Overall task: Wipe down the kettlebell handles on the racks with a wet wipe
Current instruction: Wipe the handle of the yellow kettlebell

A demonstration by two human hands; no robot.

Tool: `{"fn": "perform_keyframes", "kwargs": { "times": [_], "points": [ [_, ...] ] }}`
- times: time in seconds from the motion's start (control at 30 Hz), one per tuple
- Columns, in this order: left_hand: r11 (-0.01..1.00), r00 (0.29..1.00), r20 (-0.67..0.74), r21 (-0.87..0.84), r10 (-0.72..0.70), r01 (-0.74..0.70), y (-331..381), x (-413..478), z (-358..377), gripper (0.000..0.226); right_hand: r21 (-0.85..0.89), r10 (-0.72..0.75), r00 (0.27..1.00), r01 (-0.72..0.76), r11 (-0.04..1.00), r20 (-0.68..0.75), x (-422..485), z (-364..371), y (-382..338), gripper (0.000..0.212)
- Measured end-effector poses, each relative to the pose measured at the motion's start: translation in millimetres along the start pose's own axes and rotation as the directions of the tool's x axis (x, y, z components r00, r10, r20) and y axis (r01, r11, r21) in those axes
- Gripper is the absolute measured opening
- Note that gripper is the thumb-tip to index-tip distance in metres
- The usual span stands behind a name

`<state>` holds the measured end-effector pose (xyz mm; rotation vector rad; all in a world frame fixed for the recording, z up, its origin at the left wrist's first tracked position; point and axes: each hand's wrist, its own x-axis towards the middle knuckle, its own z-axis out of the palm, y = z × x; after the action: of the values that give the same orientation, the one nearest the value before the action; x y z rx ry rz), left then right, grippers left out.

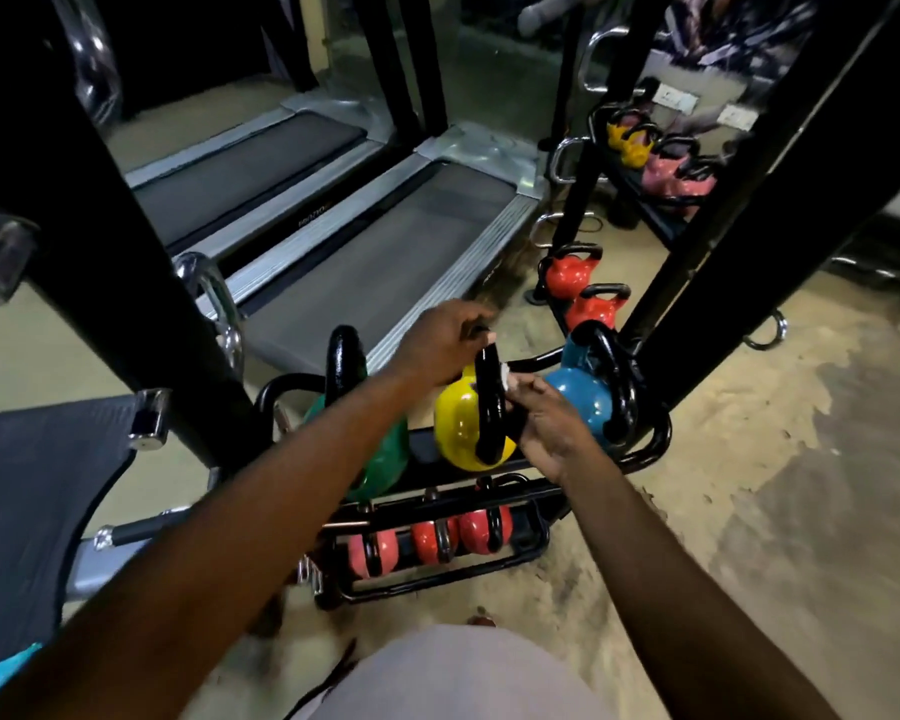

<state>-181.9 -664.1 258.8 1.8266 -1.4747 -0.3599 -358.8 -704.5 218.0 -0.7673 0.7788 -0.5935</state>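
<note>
On the top shelf of the black rack (536,543) stand a green kettlebell (385,449), a yellow kettlebell (458,423) and a blue kettlebell (578,397), each with a black handle. My left hand (440,340) grips the top of the yellow kettlebell's handle (489,402). My right hand (546,423) pinches a small white wet wipe (505,377) against the right side of that handle. Several red and pink kettlebells (432,543) sit on the lower shelf.
Two treadmills (365,262) lie beyond the rack. A black frame post (126,241) rises at left and another at right. Red kettlebells (567,275) sit on the floor behind; a mirror shows yellow and pink ones (650,153). The sandy floor stretches right.
</note>
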Motion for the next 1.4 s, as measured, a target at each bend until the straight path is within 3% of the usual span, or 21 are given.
{"fn": "perform_keyframes", "kwargs": {
  "times": [0.07,0.13,0.17,0.23,0.3,0.37,0.43,0.53,0.6,0.63,0.7,0.73,0.8,0.87,0.93,1.07,1.17,1.23,1.3,1.33,1.4],
  "points": [
    [0.996,0.962,0.272,0.086,-0.016,-0.008,-3.3,22.7,-13.5,0.030,-0.109,-0.133,0.990,0.128,0.986,-0.039,-21.2,0.0,1.5,0.004],
    [0.996,0.913,0.406,0.089,-0.027,-0.009,-4.3,37.1,-22.8,0.026,-0.407,-0.348,0.935,0.291,0.866,-0.073,-33.7,9.2,3.6,0.010],
    [0.997,0.905,0.426,0.079,-0.023,-0.012,-3.9,41.9,-25.6,0.025,-0.593,-0.475,0.878,0.352,0.724,-0.058,-34.2,16.0,5.6,0.013],
    [0.996,0.897,0.442,0.085,-0.020,-0.020,-5.2,48.2,-26.5,0.023,-0.884,-0.683,0.724,0.379,0.275,0.098,-26.9,33.3,10.0,0.013],
    [0.995,0.890,0.455,0.096,-0.022,-0.025,-6.4,50.3,-26.3,0.021,-0.957,-0.723,0.633,0.253,-0.145,0.277,-20.0,47.7,14.4,0.013],
    [0.996,0.891,0.454,0.089,-0.013,-0.031,-6.0,49.8,-26.3,0.022,-0.928,-0.714,0.600,0.162,-0.335,0.362,-20.6,50.5,18.9,0.017],
    [0.996,0.894,0.449,0.078,0.006,-0.046,-5.1,47.8,-27.6,0.025,-0.926,-0.728,0.576,0.173,-0.336,0.372,-27.1,42.9,25.8,0.016],
    [0.995,0.879,0.477,0.080,0.018,-0.064,-10.2,45.0,-28.5,0.030,-0.943,-0.779,0.552,0.297,-0.147,0.296,-45.7,22.0,40.7,0.013],
    [0.994,0.867,0.498,0.079,0.027,-0.077,-13.3,40.4,-30.4,0.035,-0.890,-0.771,0.619,0.423,0.168,0.149,-53.2,13.6,41.9,0.009],
    [0.992,0.864,0.503,0.089,0.035,-0.092,-13.7,37.2,-30.9,0.037,-0.801,-0.698,0.715,0.435,0.411,0.030,-53.0,13.6,38.3,0.006],
    [0.984,0.867,0.495,0.123,0.053,-0.130,-12.8,31.1,-29.7,0.040,-0.396,-0.391,0.905,0.301,0.868,-0.169,-39.1,17.2,25.4,0.003],
    [0.979,0.872,0.487,0.145,0.053,-0.140,-11.4,28.0,-28.6,0.040,-0.184,-0.225,0.955,0.189,0.964,-0.195,-27.3,17.6,19.7,0.005],
    [0.976,0.880,0.473,0.169,0.044,-0.139,-9.9,24.0,-26.1,0.041,-0.010,-0.017,0.987,0.016,1.000,-0.157,-10.0,18.0,9.1,0.017],
    [0.970,0.887,0.459,0.188,0.050,-0.152,-11.1,20.2,-24.6,0.041,-0.018,0.050,0.990,-0.053,0.998,-0.128,-11.7,18.9,5.8,0.028],
    [0.955,0.901,0.426,0.227,0.080,-0.192,-14.3,15.0,-25.8,0.040,-0.041,0.006,0.992,-0.011,0.999,-0.126,-22.2,15.0,9.1,0.028],
    [0.932,0.925,0.340,0.249,0.171,-0.264,-15.3,4.3,-27.9,0.040,-0.384,-0.361,0.915,0.273,0.882,-0.178,-57.4,16.9,19.2,0.013],
    [0.930,0.929,0.302,0.229,0.211,-0.286,-9.3,3.0,-27.5,0.039,-0.783,-0.662,0.743,0.352,0.513,-0.101,-54.5,34.7,26.5,0.017],
    [0.937,0.939,0.272,0.216,0.212,-0.275,-5.2,3.5,-28.1,0.037,-0.963,-0.787,0.615,0.237,0.126,0.048,-41.7,46.5,33.4,0.018],
    [0.946,0.945,0.257,0.199,0.200,-0.255,-5.1,3.0,-29.5,0.037,-0.987,-0.791,0.591,0.067,-0.149,0.160,-33.9,49.3,40.9,0.023],
    [0.949,0.947,0.253,0.194,0.197,-0.249,-5.5,2.0,-30.3,0.038,-0.976,-0.790,0.582,0.025,-0.216,0.190,-34.4,46.9,45.9,0.024],
    [0.944,0.948,0.248,0.208,0.202,-0.256,-4.8,-0.8,-32.2,0.039,-0.973,-0.813,0.547,0.015,-0.229,0.199,-43.8,40.4,54.9,0.021]
  ]
}}
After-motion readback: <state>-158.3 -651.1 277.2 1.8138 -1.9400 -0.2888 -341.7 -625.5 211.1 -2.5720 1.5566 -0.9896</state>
